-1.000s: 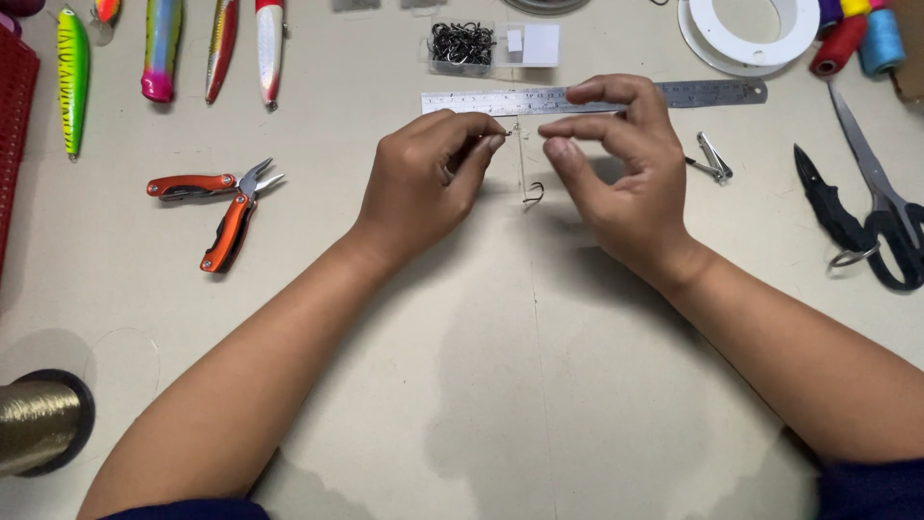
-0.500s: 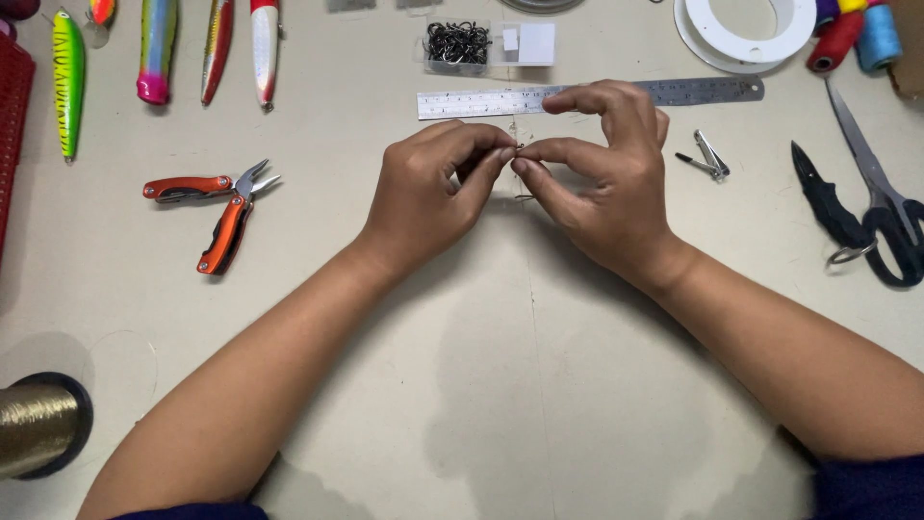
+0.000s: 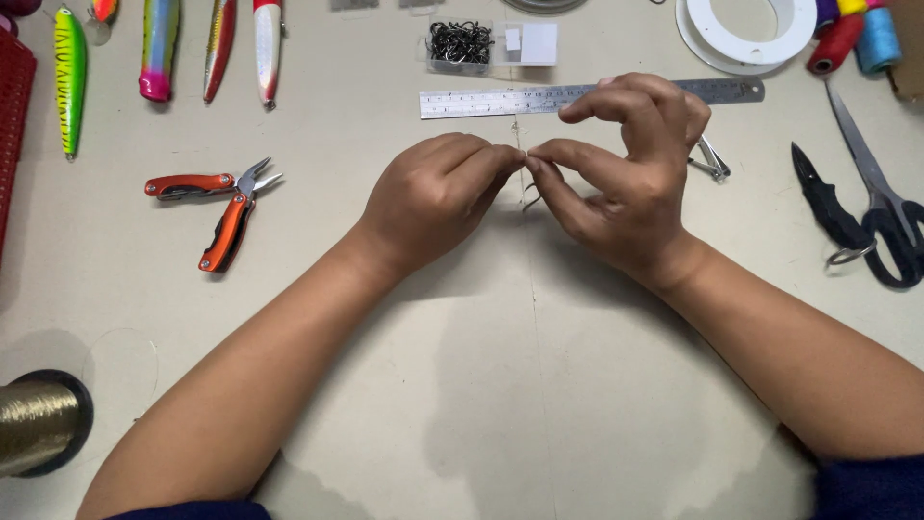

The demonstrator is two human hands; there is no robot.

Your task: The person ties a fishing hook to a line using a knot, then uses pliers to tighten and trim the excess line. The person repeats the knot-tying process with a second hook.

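Counter (image 3: 500,404), pale and marked with a darker patch near the person, carries everything here, and it looks the same as a second ago. Across its far side lies a steel ruler (image 3: 481,100), with a clear box of dark hooks (image 3: 460,44) just beyond it and a white spool (image 3: 741,29) toward the right corner. Black scissors (image 3: 881,226) lie at the right edge, orange pliers (image 3: 217,202) at the left, and a row of painted lures (image 3: 159,48) along the far left. A roll of gold thread (image 3: 34,424) sits at the near left corner. Nail clippers (image 3: 712,159) lie just beside the right hand, none of these having moved.

What has changed is between the hands. A second ago they stood apart with a gap between the fingertips; half a second ago they met; now they stay together in front of the ruler. The left hand (image 3: 428,197) is curled narrow, thumb and forefinger pinched on something too small to make out, probably the top of the hook or the line. The right hand (image 3: 626,183) pinches close against it with thumb and forefinger, its other fingers lifted higher than before. A thin line (image 3: 520,135) runs from the pinch toward the ruler, and the hook (image 3: 531,197) hangs just below the fingertips, its bend again showing after being hidden. To my eye this means fine work on the line at the hook is under way, not finished
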